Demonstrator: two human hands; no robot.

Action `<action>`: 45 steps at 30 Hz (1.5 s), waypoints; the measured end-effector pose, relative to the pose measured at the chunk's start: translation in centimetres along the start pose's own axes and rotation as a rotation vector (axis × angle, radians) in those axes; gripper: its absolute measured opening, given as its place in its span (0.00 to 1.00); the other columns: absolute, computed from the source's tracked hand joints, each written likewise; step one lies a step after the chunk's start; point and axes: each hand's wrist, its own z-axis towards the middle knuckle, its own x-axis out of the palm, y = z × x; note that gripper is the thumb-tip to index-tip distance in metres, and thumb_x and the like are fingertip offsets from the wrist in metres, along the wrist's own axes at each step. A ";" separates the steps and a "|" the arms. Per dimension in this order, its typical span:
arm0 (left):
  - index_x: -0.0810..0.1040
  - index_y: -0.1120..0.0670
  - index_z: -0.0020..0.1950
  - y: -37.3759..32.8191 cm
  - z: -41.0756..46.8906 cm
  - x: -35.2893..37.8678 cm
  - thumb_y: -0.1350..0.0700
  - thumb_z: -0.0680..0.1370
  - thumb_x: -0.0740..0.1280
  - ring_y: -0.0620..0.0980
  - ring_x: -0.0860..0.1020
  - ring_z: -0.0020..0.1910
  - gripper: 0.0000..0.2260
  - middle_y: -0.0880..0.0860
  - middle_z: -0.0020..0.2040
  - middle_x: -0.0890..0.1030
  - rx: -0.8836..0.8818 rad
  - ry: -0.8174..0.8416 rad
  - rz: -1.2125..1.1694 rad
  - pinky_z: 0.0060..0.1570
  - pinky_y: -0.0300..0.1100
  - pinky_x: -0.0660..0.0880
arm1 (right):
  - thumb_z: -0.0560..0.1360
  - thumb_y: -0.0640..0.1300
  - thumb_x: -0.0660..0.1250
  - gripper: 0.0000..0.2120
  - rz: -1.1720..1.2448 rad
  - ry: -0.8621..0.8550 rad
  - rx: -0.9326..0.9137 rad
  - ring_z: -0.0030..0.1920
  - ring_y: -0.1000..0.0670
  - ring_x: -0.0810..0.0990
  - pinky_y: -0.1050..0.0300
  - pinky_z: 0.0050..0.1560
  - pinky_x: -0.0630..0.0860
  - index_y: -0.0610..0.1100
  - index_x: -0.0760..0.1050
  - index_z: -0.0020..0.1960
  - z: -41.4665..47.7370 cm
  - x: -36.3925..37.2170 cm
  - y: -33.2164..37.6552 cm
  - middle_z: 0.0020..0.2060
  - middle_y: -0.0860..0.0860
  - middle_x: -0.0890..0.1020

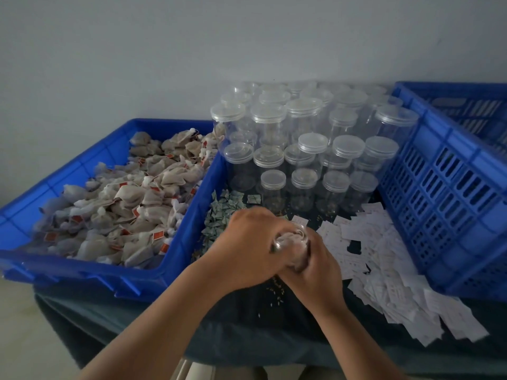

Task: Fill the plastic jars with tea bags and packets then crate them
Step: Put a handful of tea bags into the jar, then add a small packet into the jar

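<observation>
A jar [295, 250] of tea bags [291, 239] is held above the table's [247, 330] front middle. The right hand [315, 272] wraps its body and the left hand [247, 242] curls over its mouth. White packets [384, 259] lie toward the right edge, their red print too blurred to read.

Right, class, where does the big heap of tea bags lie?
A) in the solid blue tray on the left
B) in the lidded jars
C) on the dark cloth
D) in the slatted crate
A: the tea bags fill the solid blue tray on the left.
</observation>
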 end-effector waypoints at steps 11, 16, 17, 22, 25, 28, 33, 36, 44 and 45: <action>0.82 0.45 0.54 9.9 -2.4 5.0 0.49 0.82 0.72 0.42 0.79 0.45 0.03 0.44 0.49 0.81 -0.507 0.048 0.175 0.44 0.39 0.75 | 0.66 0.69 0.76 0.34 0.102 -0.077 0.188 0.53 0.64 0.81 0.57 0.47 0.83 0.59 0.70 0.67 0.2 -0.3 0.5 0.52 0.69 0.80; 0.82 0.48 0.55 9.0 -2.0 4.1 0.52 0.80 0.74 0.41 0.81 0.45 0.04 0.41 0.46 0.82 -0.469 -0.217 0.055 0.43 0.36 0.76 | 0.65 0.70 0.76 0.36 0.127 -0.056 0.181 0.52 0.60 0.83 0.59 0.47 0.83 0.56 0.71 0.68 0.3 -0.7 0.7 0.53 0.66 0.81; 0.81 0.46 0.54 8.4 -1.8 3.4 0.51 0.80 0.74 0.39 0.81 0.44 0.05 0.40 0.45 0.82 -0.476 -0.284 0.015 0.41 0.35 0.76 | 0.65 0.70 0.76 0.36 0.137 -0.048 0.174 0.53 0.61 0.82 0.65 0.47 0.81 0.58 0.70 0.68 0.2 -0.9 0.7 0.54 0.66 0.81; 0.83 0.38 0.50 2.7 0.0 -0.2 0.42 0.75 0.77 0.38 0.84 0.42 0.06 0.38 0.44 0.85 -0.386 -0.474 -0.534 0.37 0.28 0.77 | 0.67 0.69 0.76 0.39 0.104 -0.017 0.111 0.55 0.62 0.83 0.68 0.46 0.81 0.53 0.71 0.71 -0.7 -2.3 -0.3 0.56 0.65 0.81; 0.82 0.38 0.52 -0.8 1.4 1.0 0.43 0.75 0.78 0.39 0.84 0.44 0.08 0.38 0.45 0.86 -0.220 -0.282 -0.566 0.41 0.31 0.79 | 0.68 0.66 0.77 0.39 0.099 -0.044 0.079 0.54 0.60 0.84 0.62 0.46 0.84 0.48 0.73 0.72 -1.3 -2.6 -0.6 0.58 0.62 0.82; 0.85 0.38 0.54 -2.3 2.5 3.1 0.43 0.75 0.77 0.35 0.81 0.51 0.09 0.33 0.47 0.84 -0.146 -0.117 -0.395 0.51 0.36 0.78 | 0.70 0.65 0.78 0.35 0.115 -0.058 0.069 0.54 0.62 0.84 0.68 0.45 0.81 0.53 0.72 0.71 -1.3 -2.8 -0.2 0.60 0.67 0.80; 0.83 0.38 0.49 -1.5 3.6 4.2 0.40 0.75 0.75 0.36 0.79 0.52 0.06 0.33 0.48 0.83 -0.082 -0.231 -0.324 0.44 0.29 0.73 | 0.70 0.65 0.79 0.34 0.104 -0.067 0.094 0.53 0.63 0.84 0.68 0.45 0.81 0.56 0.71 0.70 -1.4 -3.0 -0.1 0.59 0.67 0.80; 0.82 0.40 0.51 0.3 5.8 5.5 0.45 0.81 0.71 0.39 0.82 0.44 0.01 0.38 0.44 0.84 -0.263 -0.287 -0.431 0.40 0.33 0.77 | 0.68 0.65 0.78 0.34 0.079 -0.043 0.099 0.53 0.63 0.83 0.68 0.47 0.81 0.57 0.69 0.68 -1.4 -2.9 0.0 0.54 0.69 0.79; 0.83 0.52 0.55 4.2 10.1 11.9 0.49 0.83 0.62 0.55 0.81 0.58 0.12 0.55 0.55 0.82 -0.086 0.104 0.332 0.55 0.48 0.78 | 0.65 0.69 0.76 0.39 0.041 -0.090 0.190 0.53 0.57 0.84 0.53 0.49 0.85 0.49 0.75 0.69 -1.2 -2.6 -0.8 0.55 0.59 0.84; 0.83 0.51 0.54 4.6 10.2 12.6 0.48 0.83 0.61 0.55 0.81 0.58 0.12 0.55 0.55 0.82 -0.070 0.102 0.385 0.55 0.47 0.77 | 0.64 0.69 0.76 0.40 0.046 -0.090 0.202 0.53 0.57 0.84 0.52 0.49 0.85 0.48 0.75 0.69 -1.2 -2.5 -0.9 0.55 0.58 0.84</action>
